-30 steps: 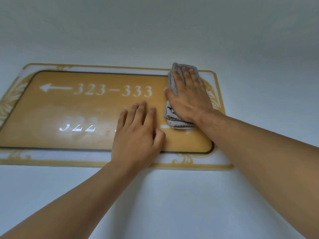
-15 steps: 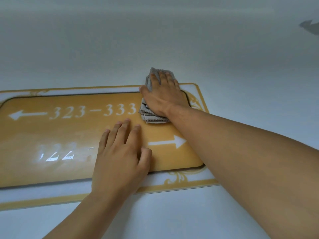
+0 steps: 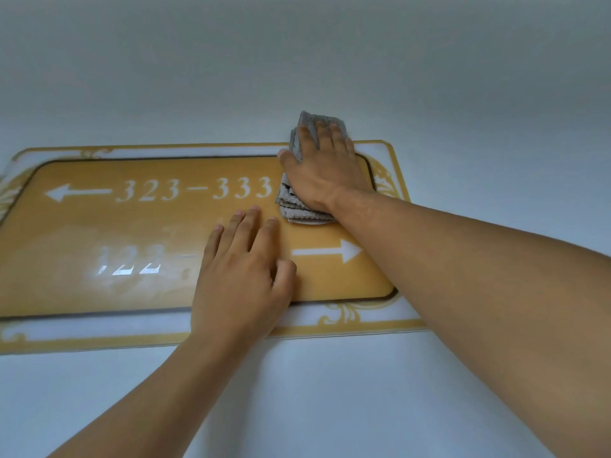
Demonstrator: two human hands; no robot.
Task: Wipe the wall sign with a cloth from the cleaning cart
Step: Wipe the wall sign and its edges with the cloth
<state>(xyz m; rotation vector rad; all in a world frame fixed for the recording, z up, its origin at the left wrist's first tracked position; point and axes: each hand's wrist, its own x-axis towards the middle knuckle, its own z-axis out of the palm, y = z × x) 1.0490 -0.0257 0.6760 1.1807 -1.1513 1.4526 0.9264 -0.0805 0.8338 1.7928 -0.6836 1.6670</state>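
Observation:
A yellow wall sign (image 3: pixel 139 226) with white numbers "323-333", two arrows and an ornate pale border hangs on the white wall. A folded grey cloth (image 3: pixel 297 208) lies against the sign's upper right corner, its top edge reaching past the border onto the wall. My right hand (image 3: pixel 325 170) presses flat on the cloth with straight fingers. My left hand (image 3: pixel 241 279) rests flat on the lower middle of the sign, fingers straight, covering part of the lower row of numbers. A whitish glare blurs the lower left digits.
Plain white wall (image 3: pixel 330 61) surrounds the sign on every side. My two forearms cross the lower part of the view. The cleaning cart is out of view.
My right hand slid the cloth upward from the right-hand arrow to the sign's top right corner, uncovering the arrow. My left hand stayed flat on the sign. The view shifted.

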